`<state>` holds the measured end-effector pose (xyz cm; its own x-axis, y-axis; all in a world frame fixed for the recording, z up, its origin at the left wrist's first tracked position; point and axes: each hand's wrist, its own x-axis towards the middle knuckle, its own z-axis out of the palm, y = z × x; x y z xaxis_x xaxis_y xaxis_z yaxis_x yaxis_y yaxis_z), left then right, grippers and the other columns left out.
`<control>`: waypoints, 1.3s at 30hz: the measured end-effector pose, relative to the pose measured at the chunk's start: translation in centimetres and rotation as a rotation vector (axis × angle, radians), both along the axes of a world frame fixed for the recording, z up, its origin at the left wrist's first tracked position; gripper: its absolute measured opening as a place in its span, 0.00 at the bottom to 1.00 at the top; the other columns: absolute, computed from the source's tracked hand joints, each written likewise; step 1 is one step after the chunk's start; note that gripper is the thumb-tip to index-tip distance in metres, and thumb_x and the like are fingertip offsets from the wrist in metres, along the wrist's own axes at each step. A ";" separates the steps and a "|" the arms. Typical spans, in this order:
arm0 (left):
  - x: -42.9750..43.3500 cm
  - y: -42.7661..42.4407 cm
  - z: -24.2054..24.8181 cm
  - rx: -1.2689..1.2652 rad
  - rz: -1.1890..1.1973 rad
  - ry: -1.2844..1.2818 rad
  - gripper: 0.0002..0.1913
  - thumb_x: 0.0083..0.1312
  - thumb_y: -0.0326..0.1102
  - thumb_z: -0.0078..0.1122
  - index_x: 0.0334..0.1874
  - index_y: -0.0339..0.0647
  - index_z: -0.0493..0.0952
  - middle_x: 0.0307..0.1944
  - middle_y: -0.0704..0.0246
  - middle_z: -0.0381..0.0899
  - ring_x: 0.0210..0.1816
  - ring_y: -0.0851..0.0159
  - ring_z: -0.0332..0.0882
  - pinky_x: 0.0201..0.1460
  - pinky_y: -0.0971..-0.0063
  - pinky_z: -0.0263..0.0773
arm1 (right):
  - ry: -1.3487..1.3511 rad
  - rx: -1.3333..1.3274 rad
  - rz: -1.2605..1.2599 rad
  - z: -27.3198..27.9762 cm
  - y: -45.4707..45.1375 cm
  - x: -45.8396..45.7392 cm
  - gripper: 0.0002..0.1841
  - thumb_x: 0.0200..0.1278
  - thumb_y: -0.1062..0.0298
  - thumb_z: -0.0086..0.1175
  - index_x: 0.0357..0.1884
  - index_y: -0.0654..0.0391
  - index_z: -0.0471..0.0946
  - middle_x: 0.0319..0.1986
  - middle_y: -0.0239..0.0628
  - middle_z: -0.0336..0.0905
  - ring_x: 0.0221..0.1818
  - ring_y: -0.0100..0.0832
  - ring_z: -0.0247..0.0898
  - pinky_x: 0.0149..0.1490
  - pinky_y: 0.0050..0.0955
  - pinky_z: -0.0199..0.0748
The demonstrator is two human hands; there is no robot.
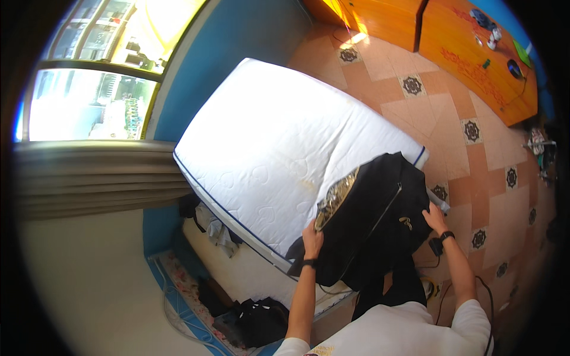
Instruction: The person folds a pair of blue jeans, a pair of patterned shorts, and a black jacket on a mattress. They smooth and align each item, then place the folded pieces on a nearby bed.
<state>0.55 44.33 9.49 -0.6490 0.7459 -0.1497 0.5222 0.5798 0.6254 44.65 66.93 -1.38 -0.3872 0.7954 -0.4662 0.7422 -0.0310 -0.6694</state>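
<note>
A black zip-front jacket (378,222) with a shiny gold-toned lining is spread between my hands, partly over the near corner of a white quilted mattress (267,133). My left hand (313,238) grips the jacket's edge beside the exposed lining (338,198). On the opposite side, my right hand (434,219) pinches the black fabric near a small light emblem (406,222). The zipper (378,218) runs lengthwise and looks closed. Part of the jacket hangs off the mattress in front of my legs.
Dark clothes (262,318) lie on the left below the mattress, and grey garments (216,229) rest by its side. A black cable (490,298) runs near my right arm. An orange wooden cabinet (472,66) with small items stands at the upper right. A curtain (98,178) hangs left.
</note>
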 end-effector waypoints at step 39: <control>-1.7 -49.7 42.5 0.528 0.662 1.155 0.34 0.77 0.63 0.54 0.22 0.37 0.71 0.17 0.60 0.66 0.16 0.56 0.68 0.21 0.66 0.56 | 0.866 1.238 0.617 60.0 -1.8 -20.7 0.17 0.70 0.83 0.59 0.58 0.63 0.86 0.29 0.36 0.66 0.29 0.30 0.66 0.36 0.31 0.65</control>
